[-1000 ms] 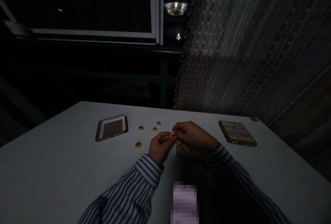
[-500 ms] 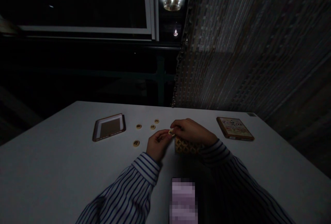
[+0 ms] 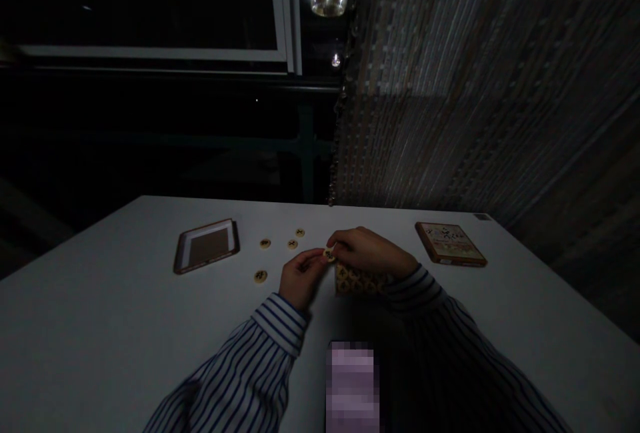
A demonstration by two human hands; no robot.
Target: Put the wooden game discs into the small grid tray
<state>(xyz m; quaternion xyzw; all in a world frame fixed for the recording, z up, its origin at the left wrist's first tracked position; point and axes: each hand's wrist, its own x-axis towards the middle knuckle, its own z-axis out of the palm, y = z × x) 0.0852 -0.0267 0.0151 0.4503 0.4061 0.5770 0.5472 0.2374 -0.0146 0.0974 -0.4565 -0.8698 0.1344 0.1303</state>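
Observation:
Between the fingertips of both hands is one round xiangqi piece (image 3: 329, 255) with a dark character on its face. My left hand (image 3: 301, 278) pinches it from the left, while my right hand (image 3: 373, 253) grips it from the right. Under my right hand and wrist lies a box of xiangqi pieces (image 3: 356, 282), set in rows; the hand and sleeve cover part of it. Left of my hands, several loose pieces rest on the table: one xiangqi disc (image 3: 261, 276) nearer me, with others such as a second disc (image 3: 265, 243) farther back.
An open shallow box lid (image 3: 183, 261) lies on the white table (image 3: 125, 326) at the left. A closed flat box (image 3: 453, 244) with printed characters is at the right. A phone with a blurred screen (image 3: 353, 386) lies close to me. Behind the table hangs a string curtain (image 3: 425, 86) beside a dark window.
The whole view has shifted slightly, so everything appears a little farther left. Both hands stay on the same piece, and the loose pieces keep their places on the table.

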